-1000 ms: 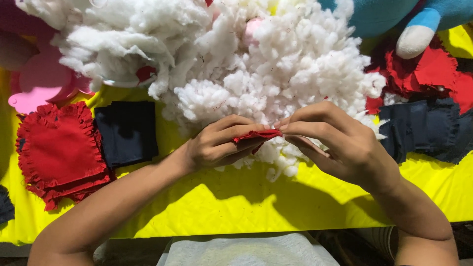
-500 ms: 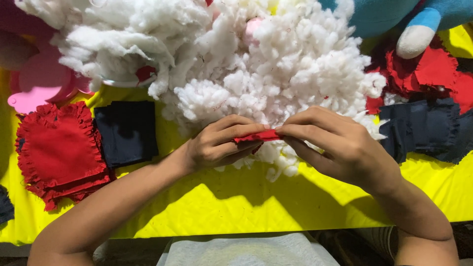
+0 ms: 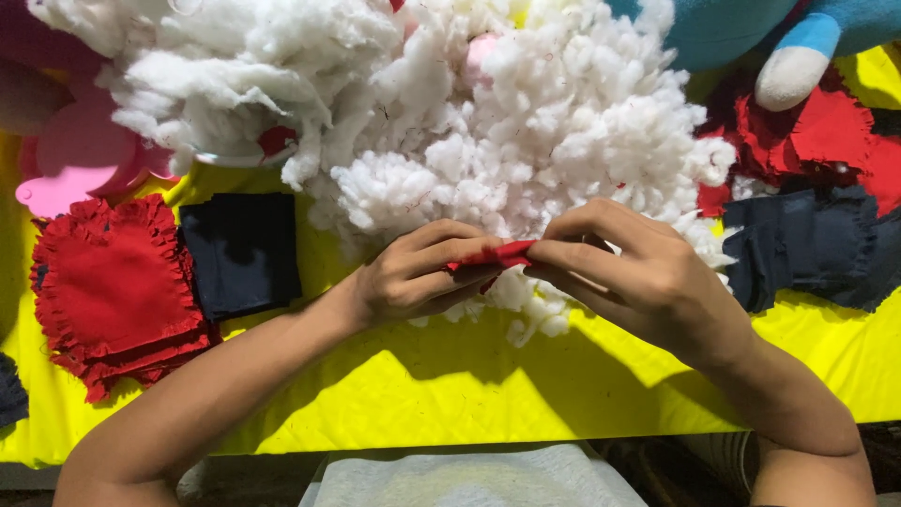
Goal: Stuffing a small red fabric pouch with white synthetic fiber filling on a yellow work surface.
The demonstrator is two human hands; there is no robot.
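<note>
Left hand: my left hand (image 3: 418, 277) is at the centre of the view, fingers curled and pressed together, pinching the left end of a small red fabric piece (image 3: 497, 253).
Right hand: my right hand (image 3: 638, 277) is at 3 o'clock from the left one, fingers bent and closed, pinching the right end of the same red piece; the fingertips of both hands nearly meet on it.
Red fabric piece: it is held between my two hands, just above the yellow table cover (image 3: 450, 385) and touching the low edge of the stuffing; most of it is hidden under my fingers, so I cannot tell its full shape.
White stuffing: a big heap of white fibre stuffing (image 3: 450, 122) lies at 12 o'clock from my hands and fills the upper middle of the view.
Red stack: a pile of red fabric pieces with frilled edges (image 3: 113, 291) lies at 9 o'clock, well apart from my hands.
Dark square: a dark navy fabric square (image 3: 239, 249) lies just beside the red stack, on its right side.
Right side cloths: dark navy fabric pieces (image 3: 807, 244) are at 3 o'clock, and red fabric scraps (image 3: 817, 136) at 2 o'clock.
Plush toy: a blue plush toy with a white paw (image 3: 798, 56) is at 1 o'clock.
Pink shape: a pink thing (image 3: 80, 155) is at 10 o'clock, partly under the stuffing.
White cloth: a white cloth (image 3: 469, 474) lies at 6 o'clock, below the table edge.
</note>
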